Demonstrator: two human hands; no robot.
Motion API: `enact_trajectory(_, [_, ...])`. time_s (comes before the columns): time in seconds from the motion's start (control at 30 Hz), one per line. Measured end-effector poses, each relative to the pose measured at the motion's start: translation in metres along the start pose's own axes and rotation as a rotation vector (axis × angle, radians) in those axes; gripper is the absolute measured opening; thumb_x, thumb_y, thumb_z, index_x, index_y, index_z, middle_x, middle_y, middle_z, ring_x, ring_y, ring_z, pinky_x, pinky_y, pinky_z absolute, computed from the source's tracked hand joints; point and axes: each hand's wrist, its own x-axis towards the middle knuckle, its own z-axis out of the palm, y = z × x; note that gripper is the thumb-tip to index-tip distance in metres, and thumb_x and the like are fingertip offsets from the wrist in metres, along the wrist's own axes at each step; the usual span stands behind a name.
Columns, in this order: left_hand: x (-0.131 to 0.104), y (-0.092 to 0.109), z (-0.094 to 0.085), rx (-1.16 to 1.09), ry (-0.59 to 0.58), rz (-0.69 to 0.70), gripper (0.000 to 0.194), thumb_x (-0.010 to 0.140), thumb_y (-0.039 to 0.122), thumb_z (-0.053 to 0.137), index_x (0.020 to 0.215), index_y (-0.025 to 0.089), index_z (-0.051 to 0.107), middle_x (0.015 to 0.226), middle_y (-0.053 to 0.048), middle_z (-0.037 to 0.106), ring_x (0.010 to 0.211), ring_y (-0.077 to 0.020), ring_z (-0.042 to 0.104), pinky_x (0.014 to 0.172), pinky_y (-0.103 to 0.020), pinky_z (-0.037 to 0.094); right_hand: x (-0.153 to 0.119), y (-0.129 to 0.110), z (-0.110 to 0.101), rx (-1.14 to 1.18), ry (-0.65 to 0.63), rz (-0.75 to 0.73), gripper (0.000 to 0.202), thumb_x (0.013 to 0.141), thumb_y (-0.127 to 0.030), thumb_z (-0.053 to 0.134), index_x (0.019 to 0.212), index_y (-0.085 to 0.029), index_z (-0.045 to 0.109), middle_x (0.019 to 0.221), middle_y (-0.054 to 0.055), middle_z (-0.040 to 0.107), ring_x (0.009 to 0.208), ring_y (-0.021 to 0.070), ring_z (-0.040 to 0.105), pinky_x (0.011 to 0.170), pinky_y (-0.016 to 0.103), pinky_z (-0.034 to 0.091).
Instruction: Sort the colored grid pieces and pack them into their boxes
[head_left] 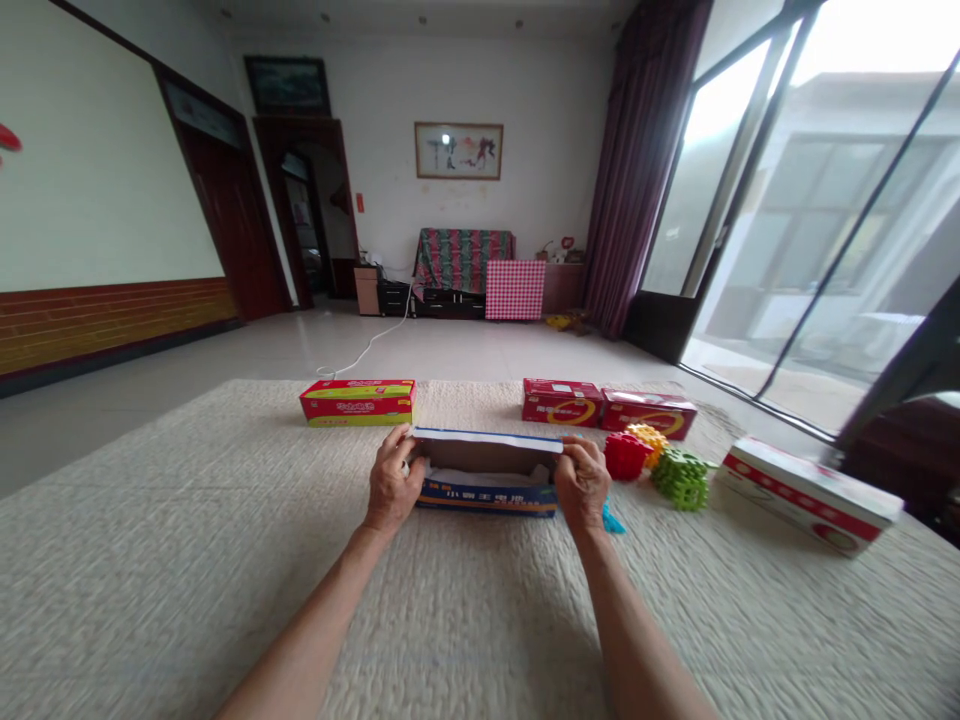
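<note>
A long blue box [487, 498] stands on the beige woven cover, its top open and its inside partly visible, with something pale in it. My left hand [394, 482] is closed on the left end of the box, thumb toward the near side. At the right end, my right hand [583, 482] grips the box's upper corner. Between the hands runs the raised flap, whose edge is white and blue. Just right of my right hand lies a light blue plastic piece [613, 518], partly hidden by it.
A red and yellow-green box [358, 404] sits back left. Two dark red boxes [561, 403] are back right. Red [627, 456], orange [649, 442] and green [682, 479] lattice toys lie nearer, beside a white and red box [810, 494]. A white cable crosses the floor.
</note>
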Motion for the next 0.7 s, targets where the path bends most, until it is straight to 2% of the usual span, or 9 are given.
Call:
enact_trajectory(0.1, [0.001,-0.003,0.002,-0.014,0.003,-0.009,0.036,0.077,0.016,0.052,0.112,0.019,0.059,0.125,-0.011,0.056,0.118,-0.0261,0.052,0.097,-0.042,0.046,0.000,0.000,0.001,-0.044,-0.012,-0.059,0.029,0.080,-0.018,0.040,0.081,-0.023,0.069,0.117,0.005,0.060,0.112,0.0230,0.047,0.097,0.036,0.037])
enact_trajectory(0.17, [0.002,-0.007,0.003,0.023,0.010,-0.025,0.038,0.074,0.015,0.052,0.111,0.018,0.059,0.125,-0.012,0.056,0.118,-0.0275,0.052,0.099,-0.043,0.044,0.001,-0.001,0.001,-0.126,-0.040,-0.067,0.029,0.080,-0.021,0.043,0.087,-0.023,0.071,0.123,0.004,0.058,0.116,0.0242,0.044,0.099,0.038,0.035])
enact_trajectory(0.3, [0.004,-0.013,0.002,0.152,0.012,-0.053,0.027,0.075,0.020,0.055,0.100,0.020,0.065,0.120,-0.012,0.058,0.111,-0.0291,0.054,0.097,-0.044,0.044,0.004,-0.008,-0.004,-0.305,-0.140,-0.020,0.031,0.082,-0.025,0.044,0.095,-0.028,0.072,0.126,0.003,0.056,0.120,0.0287,0.039,0.095,0.045,0.033])
enact_trajectory(0.37, [0.005,-0.011,-0.002,0.230,0.017,-0.022,0.020,0.078,0.023,0.056,0.094,0.021,0.067,0.114,-0.011,0.060,0.106,-0.0281,0.055,0.094,-0.042,0.044,0.006,-0.015,-0.007,-0.379,-0.180,-0.009,0.031,0.082,-0.026,0.046,0.098,-0.029,0.071,0.123,0.005,0.057,0.117,0.0307,0.040,0.092,0.047,0.032])
enact_trajectory(0.5, [0.009,0.009,-0.014,0.375,0.037,0.156,0.015,0.083,0.023,0.055,0.084,0.020,0.069,0.097,-0.010,0.064,0.094,-0.0256,0.055,0.088,-0.039,0.042,0.009,-0.024,-0.013,-0.482,-0.246,0.011,0.029,0.078,-0.026,0.051,0.098,-0.028,0.072,0.116,0.008,0.060,0.108,0.0314,0.045,0.088,0.048,0.031])
enact_trajectory(0.6, [0.015,0.029,-0.020,0.411,-0.069,0.271,0.019,0.086,0.020,0.050,0.087,0.020,0.069,0.082,-0.007,0.065,0.081,-0.0218,0.055,0.081,-0.035,0.042,0.011,-0.026,-0.015,-0.513,-0.316,0.057,0.031,0.079,-0.023,0.050,0.101,-0.028,0.071,0.115,0.007,0.061,0.107,0.0298,0.047,0.086,0.045,0.032])
enact_trajectory(0.7, [0.022,0.040,-0.024,0.502,-0.124,0.248,0.022,0.087,0.021,0.048,0.091,0.020,0.070,0.081,-0.006,0.065,0.081,-0.0221,0.055,0.080,-0.034,0.041,0.013,-0.027,-0.017,-0.520,-0.374,0.097,0.036,0.081,-0.019,0.047,0.107,-0.029,0.069,0.115,0.007,0.064,0.111,0.0286,0.047,0.088,0.044,0.031])
